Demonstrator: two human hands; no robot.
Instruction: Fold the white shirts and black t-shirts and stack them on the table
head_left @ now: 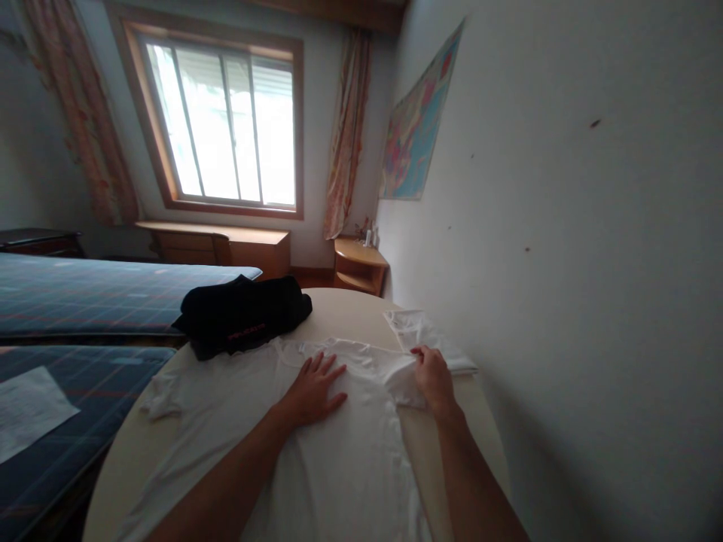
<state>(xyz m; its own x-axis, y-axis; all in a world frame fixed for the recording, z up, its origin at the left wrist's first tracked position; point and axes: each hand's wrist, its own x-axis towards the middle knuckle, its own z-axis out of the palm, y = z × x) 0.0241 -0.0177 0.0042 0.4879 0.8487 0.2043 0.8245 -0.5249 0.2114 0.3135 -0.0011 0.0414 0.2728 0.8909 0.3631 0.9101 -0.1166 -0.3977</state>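
Note:
A white T-shirt (344,459) lies spread on a round, cream-coloured table (339,301), its neckline toward the far side. My left hand (316,388) rests flat on the shirt just below the neckline, fingers spread. At the right, my right hand (434,380) has its fingers closed on the edge of the shirt's right sleeve. The left sleeve (163,395) lies loosely bunched near the table's left edge. Beyond my right hand is another white folded cloth (421,327), partly hidden by that hand.
A black folded garment (242,312) with small reddish lettering sits at the table's far left. Plaid mattresses (113,293) stand left of the table, a white sheet of paper (34,410) on the nearer one. The wall (565,301) runs close along the right.

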